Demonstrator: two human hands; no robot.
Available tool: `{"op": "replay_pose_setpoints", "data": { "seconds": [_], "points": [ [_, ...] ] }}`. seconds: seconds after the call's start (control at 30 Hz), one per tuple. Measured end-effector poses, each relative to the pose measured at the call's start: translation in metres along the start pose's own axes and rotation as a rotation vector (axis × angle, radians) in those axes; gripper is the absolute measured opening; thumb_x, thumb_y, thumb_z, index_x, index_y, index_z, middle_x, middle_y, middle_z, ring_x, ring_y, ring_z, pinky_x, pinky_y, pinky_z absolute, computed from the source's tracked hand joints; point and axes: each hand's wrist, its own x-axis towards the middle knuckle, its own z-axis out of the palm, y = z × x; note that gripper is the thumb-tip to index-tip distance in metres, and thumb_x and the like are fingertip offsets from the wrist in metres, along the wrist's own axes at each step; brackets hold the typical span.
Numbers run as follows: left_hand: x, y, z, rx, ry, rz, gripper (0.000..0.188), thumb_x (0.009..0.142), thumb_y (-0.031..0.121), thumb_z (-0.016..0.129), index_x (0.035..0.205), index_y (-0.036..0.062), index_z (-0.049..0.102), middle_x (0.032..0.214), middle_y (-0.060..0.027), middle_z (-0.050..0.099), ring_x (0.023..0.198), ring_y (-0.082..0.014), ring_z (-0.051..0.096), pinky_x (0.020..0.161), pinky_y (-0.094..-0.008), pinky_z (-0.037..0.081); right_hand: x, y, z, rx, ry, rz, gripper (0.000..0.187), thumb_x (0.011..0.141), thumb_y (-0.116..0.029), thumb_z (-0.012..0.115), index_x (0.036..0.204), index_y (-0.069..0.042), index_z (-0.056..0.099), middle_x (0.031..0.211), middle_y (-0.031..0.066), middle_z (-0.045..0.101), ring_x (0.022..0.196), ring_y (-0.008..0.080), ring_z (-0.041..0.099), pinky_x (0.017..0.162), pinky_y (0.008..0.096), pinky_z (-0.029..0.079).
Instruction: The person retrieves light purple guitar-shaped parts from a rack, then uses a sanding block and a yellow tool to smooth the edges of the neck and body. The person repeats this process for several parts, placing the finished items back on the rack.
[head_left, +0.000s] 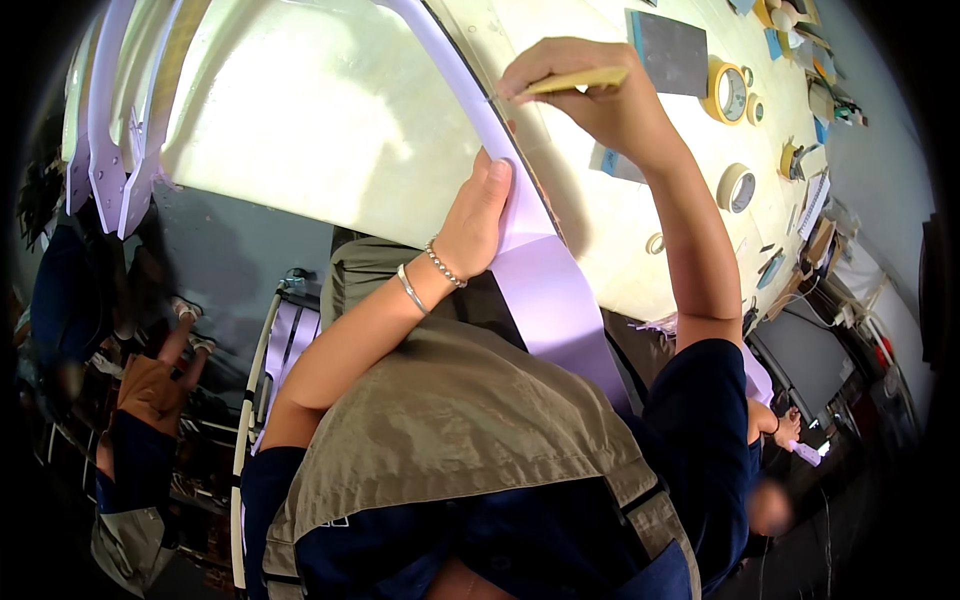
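A long, curved lavender piece [545,290] runs from my lap up over the table edge, with a dark strip along its right edge. My left hand [475,220] is closed round its narrow part, thumb on top. Above and to the right, my right hand [580,95] pinches a slim tool with a flat yellow handle [590,80]. Its thin tip meets or nearly meets the piece's right edge; the exact kind of tool cannot be made out.
Similar lavender pieces [108,170] overhang the table [300,150] at the left. On the right side lie a dark grey sheet [670,53], a yellow tape roll [712,92] and a pale tape roll [749,188]. Other people [150,430] are at lower left and lower right.
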Motion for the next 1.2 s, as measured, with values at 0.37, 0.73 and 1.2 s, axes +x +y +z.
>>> {"op": "replay_pose_setpoints", "data": {
  "seconds": [0.37,0.73,1.2],
  "points": [
    [0.0,-0.004,-0.004,-0.003,-0.045,0.001,0.088,0.084,0.068,0.021,0.136,-0.0022,0.011,0.086,-0.0119,0.054,0.078,-0.0243,0.062,0.073,-0.0345,0.051,-0.026,-0.006,0.003,-0.034,0.023,0.008,0.011,0.07,0.004,0.065,0.079,-0.001,0.065,0.079,0.0069,0.065,0.075,0.0195,0.063,0.065,0.0268,0.05],
    [0.0,-0.006,-0.005,0.044,-0.022,-0.005,0.093,0.081,0.071,0.022,0.141,0.0028,0.004,0.088,-0.0115,0.054,0.077,-0.0247,0.062,0.07,-0.0358,0.052,-0.045,-0.02,0.009,-0.088,0.063,0.095,0.013,0.067,0.005,0.064,0.077,-0.003,0.066,0.079,0.0074,0.065,0.072,0.0219,0.063,0.064,0.029,0.05],
    [0.0,-0.007,-0.005,0.137,0.048,0.01,0.092,0.083,0.07,0.022,0.14,-0.0009,0.011,0.089,-0.0085,0.057,0.082,-0.0151,0.055,0.079,-0.0272,0.043,-0.091,-0.023,0.014,-0.057,0.068,0.011,0.018,0.063,0.005,0.064,0.079,-0.002,0.066,0.078,0.0098,0.064,0.074,0.0264,0.062,0.067,0.0305,0.05]
  ]
}}
